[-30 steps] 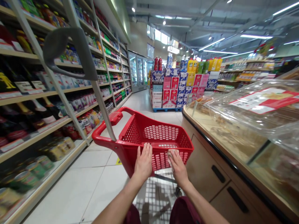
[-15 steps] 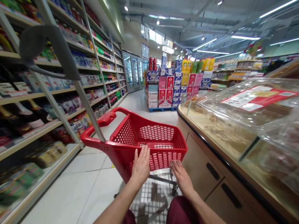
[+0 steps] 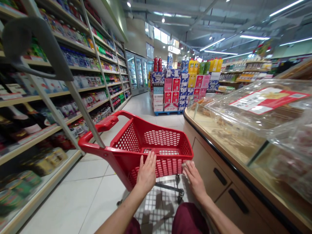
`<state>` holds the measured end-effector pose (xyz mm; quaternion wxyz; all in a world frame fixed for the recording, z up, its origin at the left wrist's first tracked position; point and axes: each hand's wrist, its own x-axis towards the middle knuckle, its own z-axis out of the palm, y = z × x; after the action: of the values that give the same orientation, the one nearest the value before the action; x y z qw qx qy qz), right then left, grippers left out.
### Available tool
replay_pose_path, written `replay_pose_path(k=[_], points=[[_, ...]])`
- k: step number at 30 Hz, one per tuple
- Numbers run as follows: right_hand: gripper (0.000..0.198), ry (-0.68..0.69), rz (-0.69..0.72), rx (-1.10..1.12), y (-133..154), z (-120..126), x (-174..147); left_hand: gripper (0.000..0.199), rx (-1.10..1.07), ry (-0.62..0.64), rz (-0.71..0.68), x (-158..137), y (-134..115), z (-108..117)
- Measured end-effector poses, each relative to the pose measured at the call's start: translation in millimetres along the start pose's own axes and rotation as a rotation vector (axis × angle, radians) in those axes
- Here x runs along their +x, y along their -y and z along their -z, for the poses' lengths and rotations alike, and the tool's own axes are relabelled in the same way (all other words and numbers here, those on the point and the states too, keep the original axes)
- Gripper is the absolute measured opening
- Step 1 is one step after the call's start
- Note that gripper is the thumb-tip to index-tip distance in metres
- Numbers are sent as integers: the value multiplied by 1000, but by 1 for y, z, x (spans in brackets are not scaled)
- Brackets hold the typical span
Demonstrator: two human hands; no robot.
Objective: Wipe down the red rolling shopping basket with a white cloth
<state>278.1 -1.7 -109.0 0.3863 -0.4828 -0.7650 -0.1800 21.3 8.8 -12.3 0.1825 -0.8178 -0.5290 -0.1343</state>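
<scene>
A red plastic shopping cart (image 3: 168,127) with a perforated basket stands sideways before me. My left hand (image 3: 146,172) lies against its near side with straight fingers, the tips at the rim. My right hand (image 3: 194,177) is by the basket's front corner, its bent fingers pressed on a small whitish wad (image 3: 187,163) that looks like a tissue or cloth. Whether the wad touches the basket I cannot tell. A grey hook-shaped handle (image 3: 52,48) on a metal pole (image 3: 84,110) rises in front of the cart's red push bar (image 3: 91,138).
Drink shelves (image 3: 95,55) line the left side. To the right is a wooden counter (image 3: 209,149) with clear food boxes (image 3: 265,104). Stacked cartons (image 3: 172,94) on a blue pallet and glass-door fridges (image 3: 138,71) stand ahead. My knees (image 3: 188,216) are below the cart.
My right hand has moved right and slightly up along the basket's end with the whitish wad. The left hand stays nearly where it was. The cart appears slightly farther left in view.
</scene>
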Motion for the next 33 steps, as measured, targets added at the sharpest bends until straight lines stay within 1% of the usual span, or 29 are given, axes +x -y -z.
replay_pose_path(k=[3,7,9,11,13,16,18,20,21,23,24,27,29,30,33], points=[[45,-69,-34,-2,-1,3,8,64,-1,-7,17,-2,1,-1],[44,-3,-8,14,-1,2,-7,64,26,-21,27,-5,1,-6],[44,6,-30,56,-2,6,-9,65,46,-25,13,-7,1,-9],[46,-44,-93,96,-3,13,2,66,51,-26,16,-7,0,-10],[47,-106,-155,102,-2,17,23,66,43,-27,39,-7,-4,-10],[45,-156,-237,58,15,9,53,66,27,-14,65,-5,-10,-10],[43,-140,-247,63,36,-3,64,66,27,1,70,-4,-13,-8],[43,-95,-181,106,55,-14,69,66,34,11,64,-4,-12,-6],[42,-70,-141,125,59,-16,69,65,38,11,58,-4,-10,-4],[42,-53,-109,123,56,-15,68,65,45,-4,70,-4,-3,0],[41,-58,-133,101,49,-12,67,65,49,-15,95,-5,2,1],[40,-101,-292,2,31,-3,64,63,59,-30,162,-6,13,4],[40,-86,-342,-24,34,-4,66,62,70,-23,171,-5,17,5],[41,-59,-328,-14,41,-6,68,61,76,-21,174,-5,18,4],[44,45,-227,48,59,-10,78,61,84,-20,178,-4,18,5]])
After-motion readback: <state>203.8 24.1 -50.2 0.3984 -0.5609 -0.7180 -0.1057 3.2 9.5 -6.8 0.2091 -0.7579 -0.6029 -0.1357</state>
